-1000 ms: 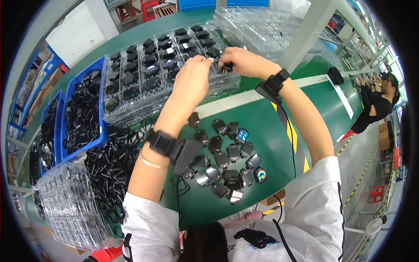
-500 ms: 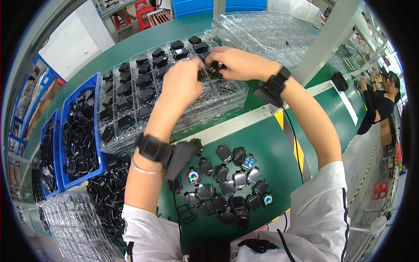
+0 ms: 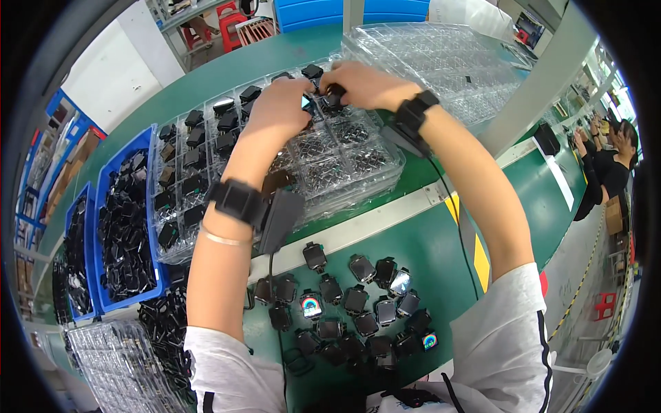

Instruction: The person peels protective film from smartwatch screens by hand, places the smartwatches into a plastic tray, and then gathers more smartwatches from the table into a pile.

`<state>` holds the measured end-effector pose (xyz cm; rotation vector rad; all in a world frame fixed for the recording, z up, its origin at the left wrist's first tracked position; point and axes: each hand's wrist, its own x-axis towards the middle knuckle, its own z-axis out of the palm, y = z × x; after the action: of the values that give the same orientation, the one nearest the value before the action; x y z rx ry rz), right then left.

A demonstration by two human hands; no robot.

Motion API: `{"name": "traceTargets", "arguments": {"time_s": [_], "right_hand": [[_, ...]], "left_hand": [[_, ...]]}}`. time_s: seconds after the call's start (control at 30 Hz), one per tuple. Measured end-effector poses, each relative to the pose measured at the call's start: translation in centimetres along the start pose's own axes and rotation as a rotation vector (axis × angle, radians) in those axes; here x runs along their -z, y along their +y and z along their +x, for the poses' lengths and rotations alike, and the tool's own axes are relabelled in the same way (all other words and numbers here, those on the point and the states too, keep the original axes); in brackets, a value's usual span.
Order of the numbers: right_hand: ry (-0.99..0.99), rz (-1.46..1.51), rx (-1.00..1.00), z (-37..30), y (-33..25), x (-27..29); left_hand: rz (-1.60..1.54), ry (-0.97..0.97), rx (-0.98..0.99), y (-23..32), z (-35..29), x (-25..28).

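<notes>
Both hands are over the far part of a clear plastic compartment tray (image 3: 348,175) filled with rows of black smartwatches. My left hand (image 3: 279,110) has its fingers closed at a smartwatch with a lit screen (image 3: 307,104), partly hidden by the fingers. Just to its right, my right hand (image 3: 361,84) is curled around a dark smartwatch (image 3: 334,98). Nearer compartments on the tray's right side show no watches. On the green table below lie several loose smartwatches (image 3: 356,300), a few with glowing screens, such as one with a rainbow ring (image 3: 311,305).
Two blue bins (image 3: 160,255) of black parts stand at the left, beside a heap of black pieces (image 3: 169,313). Stacked clear trays (image 3: 124,358) sit at lower left, others (image 3: 441,58) at the back. A metal post (image 3: 527,103) rises at right. Another person (image 3: 606,165) sits far right.
My right hand has shifted slightly up and left, and my left hand slightly left. A lit watch screen now shows beside my left fingers. The whole view has shifted a little.
</notes>
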<state>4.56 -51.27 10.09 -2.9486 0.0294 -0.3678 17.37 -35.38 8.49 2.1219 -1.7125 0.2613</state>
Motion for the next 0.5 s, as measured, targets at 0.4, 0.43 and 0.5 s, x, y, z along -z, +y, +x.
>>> {"name": "traceTargets", "arguments": {"time_s": [0.4, 0.43, 0.5], "right_hand": [[0.041, -0.015, -0.065, 4.0, 2.2, -0.3], [0.097, -0.040, -0.028, 4.6, 3.3, -1.3], [0.057, -0.013, -0.038, 5.3, 2.9, -2.6]], "left_hand": [[-0.125, -0.201, -0.062, -1.9, 3.2, 0.9], [-0.127, -0.203, -0.068, -2.0, 3.4, 0.6], [-0.120, -0.092, -0.168, -3.0, 3.5, -0.1]]}}
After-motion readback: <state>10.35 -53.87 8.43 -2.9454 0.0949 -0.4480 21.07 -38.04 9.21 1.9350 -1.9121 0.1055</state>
